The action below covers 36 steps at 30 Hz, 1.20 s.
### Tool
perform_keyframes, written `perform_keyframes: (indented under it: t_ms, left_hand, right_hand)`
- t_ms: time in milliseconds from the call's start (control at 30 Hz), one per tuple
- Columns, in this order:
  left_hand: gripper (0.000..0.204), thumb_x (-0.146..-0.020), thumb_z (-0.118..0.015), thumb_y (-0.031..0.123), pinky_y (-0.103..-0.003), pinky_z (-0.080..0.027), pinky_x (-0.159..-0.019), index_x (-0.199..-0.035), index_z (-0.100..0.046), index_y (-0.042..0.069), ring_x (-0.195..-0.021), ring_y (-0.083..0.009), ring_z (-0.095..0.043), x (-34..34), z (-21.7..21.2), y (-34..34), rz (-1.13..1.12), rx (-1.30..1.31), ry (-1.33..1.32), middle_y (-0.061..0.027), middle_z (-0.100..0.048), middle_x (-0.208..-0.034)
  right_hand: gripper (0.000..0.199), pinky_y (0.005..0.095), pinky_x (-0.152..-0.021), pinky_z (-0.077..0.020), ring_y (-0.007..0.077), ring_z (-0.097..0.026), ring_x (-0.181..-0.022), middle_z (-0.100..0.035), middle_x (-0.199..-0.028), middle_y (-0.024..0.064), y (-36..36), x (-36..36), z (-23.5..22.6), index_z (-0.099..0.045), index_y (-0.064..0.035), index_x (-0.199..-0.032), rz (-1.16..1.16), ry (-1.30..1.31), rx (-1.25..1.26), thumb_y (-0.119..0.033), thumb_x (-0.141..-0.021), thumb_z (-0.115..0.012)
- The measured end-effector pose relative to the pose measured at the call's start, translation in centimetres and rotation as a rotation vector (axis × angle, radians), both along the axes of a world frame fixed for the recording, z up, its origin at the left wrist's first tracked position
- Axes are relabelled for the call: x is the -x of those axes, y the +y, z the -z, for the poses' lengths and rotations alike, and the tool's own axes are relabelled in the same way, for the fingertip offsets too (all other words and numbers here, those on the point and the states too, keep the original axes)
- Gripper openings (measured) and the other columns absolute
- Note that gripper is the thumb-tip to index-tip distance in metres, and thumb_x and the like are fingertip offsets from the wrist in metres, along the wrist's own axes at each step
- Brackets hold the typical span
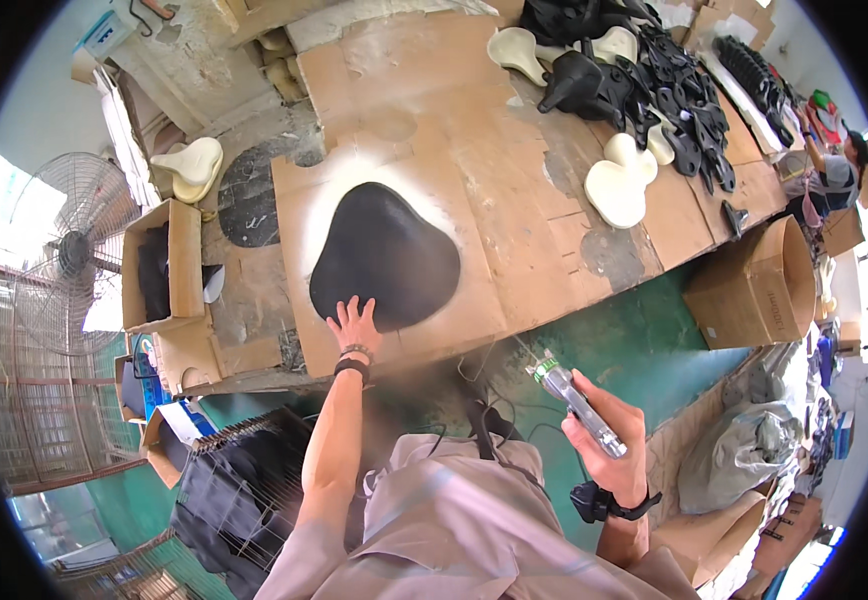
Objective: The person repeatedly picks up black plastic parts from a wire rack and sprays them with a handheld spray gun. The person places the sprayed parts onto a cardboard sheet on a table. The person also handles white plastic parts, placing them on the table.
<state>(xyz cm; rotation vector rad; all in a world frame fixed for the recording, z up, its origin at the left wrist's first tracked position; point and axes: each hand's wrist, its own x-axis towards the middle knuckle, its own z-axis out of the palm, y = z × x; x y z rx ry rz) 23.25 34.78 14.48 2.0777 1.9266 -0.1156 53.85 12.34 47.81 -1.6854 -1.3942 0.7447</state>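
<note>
A black saddle-shaped piece [384,255] lies on a cardboard sheet, with a white sprayed haze on the cardboard around its upper edge. My left hand [356,328] is at its near edge, fingers spread, the tips resting on or just over the black surface. To the right, beyond the table's front edge, my right hand [609,430] is closed around a silver spray gun [579,405] with a green ring near its nozzle. That nozzle points up and left, toward the table. A faint mist hangs between my hands.
Cream saddle-shaped foams [617,190] and a heap of black saddle parts [669,95] occupy the table's right side. An open box [164,265] and a cream foam pair [191,168] sit left, near a fan [74,250]. A tall carton [754,285] stands right; a person [839,172] is beyond.
</note>
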Motion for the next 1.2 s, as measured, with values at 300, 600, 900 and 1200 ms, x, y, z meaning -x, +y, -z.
perform_keyframes:
  t_ms: [300, 600, 900, 1200]
  left_hand:
    - [0.079, -0.071, -0.053, -0.008, -0.052, -0.026, -0.117, -0.145, -0.044, 0.018, -0.143, -0.0348, -0.034, 3.2, -2.8, -1.3, -0.028, -0.339, -0.415, -0.0094, -0.049, -0.145]
    - [0.052, -0.069, -0.055, -0.008, -0.044, -0.045, -0.100, -0.117, -0.066, 0.009, -0.114, -0.0374, -0.056, 11.3, -0.3, -16.0, -0.348, -0.313, -0.500, -0.0171, -0.063, -0.116]
    - [0.035, -0.072, -0.059, 0.005, -0.042, -0.052, -0.092, -0.104, -0.072, 0.012, -0.099, -0.0329, -0.067, 18.5, 9.5, -28.2, -0.656, 0.124, -0.363, -0.0143, -0.072, -0.099]
    - [0.029, -0.083, -0.060, 0.025, -0.038, -0.052, -0.096, -0.106, -0.077, 0.018, -0.106, -0.0288, -0.068, 19.4, 12.8, -32.3, -0.771, 0.386, -0.303, -0.0112, -0.074, -0.107]
  right_hand:
    - [0.050, 0.0301, -0.063, -0.0480, 0.0238, -0.060, -0.066, -0.066, -0.084, 0.0156, 2.2, 2.3, -0.9, -0.061, 0.0032, -0.126, -0.068, -0.052, -0.060, 0.003, -0.077, -0.072]
    - [0.054, 0.0315, -0.072, -0.0518, 0.0306, -0.067, -0.076, -0.068, -0.092, 0.0188, -0.4, 2.6, -2.2, -0.061, 0.0016, -0.128, -0.226, -0.081, 0.176, 0.002, -0.076, -0.073]
    - [0.047, 0.0292, -0.066, -0.0488, 0.0223, -0.062, -0.068, -0.066, -0.084, 0.0148, 0.1, 4.5, -2.4, -0.062, 0.0043, -0.126, -0.204, -0.088, 0.082, -0.001, -0.080, -0.071]
    - [0.050, 0.0301, -0.068, -0.0497, 0.0258, -0.063, -0.071, -0.067, -0.090, 0.0164, 1.8, 6.2, -2.1, -0.060, 0.0034, -0.128, -0.239, -0.103, -0.019, 0.002, -0.078, -0.072]
